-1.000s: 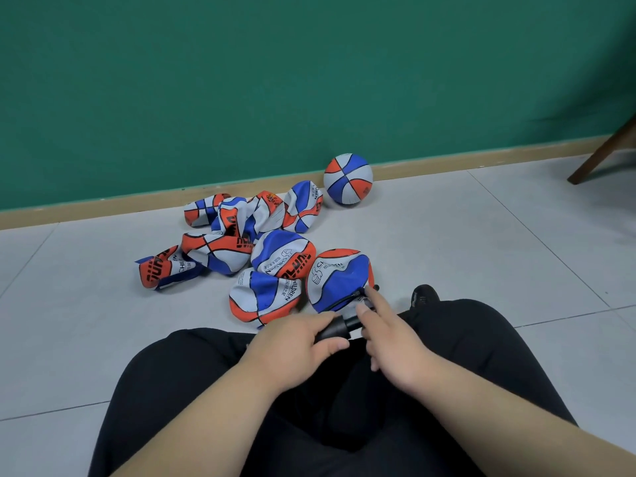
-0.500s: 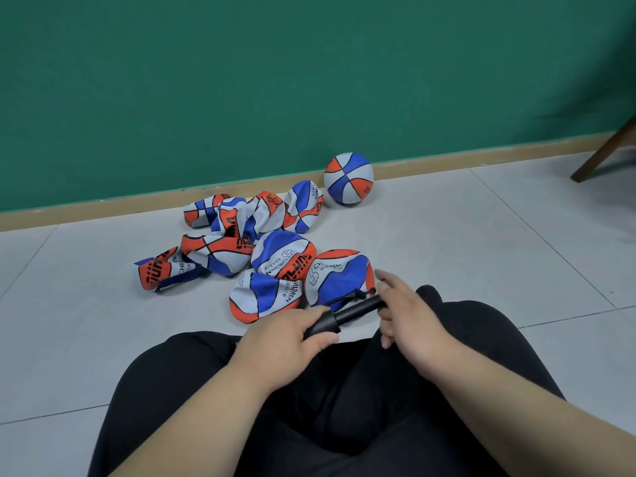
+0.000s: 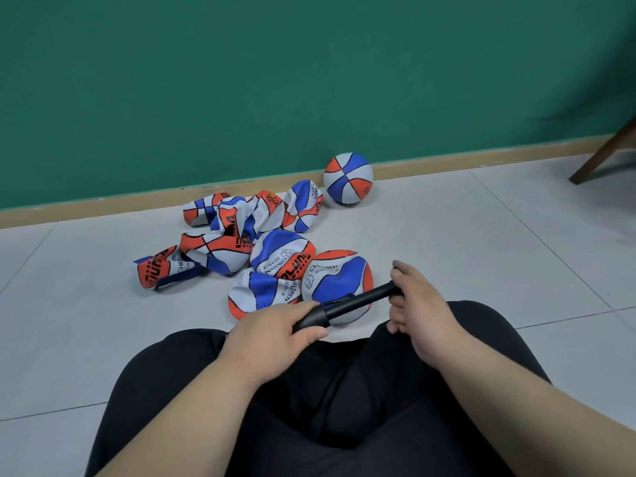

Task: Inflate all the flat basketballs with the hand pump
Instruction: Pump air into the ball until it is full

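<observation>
Both hands are curled on the hand pump (image 3: 354, 302), held above the lap. The left hand (image 3: 272, 335) wraps the thick end on the 8 o'clock side, thumb on top, and the right hand (image 3: 420, 311) closes its fingers round the thin end at 2 o'clock, with one finger lifted. Between them the black pump lies tilted, far end higher. A thin hose seems to run along its body. Whether a needle is fitted I cannot tell, and nothing shows it joined to any ball.

Black trousers (image 3: 344, 407) fill the bottom of the view. Just beyond the pump, at 12 o'clock, lies the nearest flat basketball (image 3: 340, 273), partly hidden by the pump and touching another flat one (image 3: 261, 294) at 11 o'clock. Further off, from 10 to 12 o'clock, the rest of the pile (image 3: 237, 232) lies crumpled and overlapping on the grey floor tiles (image 3: 481, 253). One round basketball (image 3: 348, 178) sits at 12 o'clock against the skirting board (image 3: 447, 163) under the green wall (image 3: 309, 80). A chair leg (image 3: 602, 156) shows at 2 o'clock.

As I judge it, the pump is being readied and nearly all the balls are yet to be filled. A needle pushed in crooked could bend or damage the valve, and a folded skin could hide the valve so that air leaks instead of filling
</observation>
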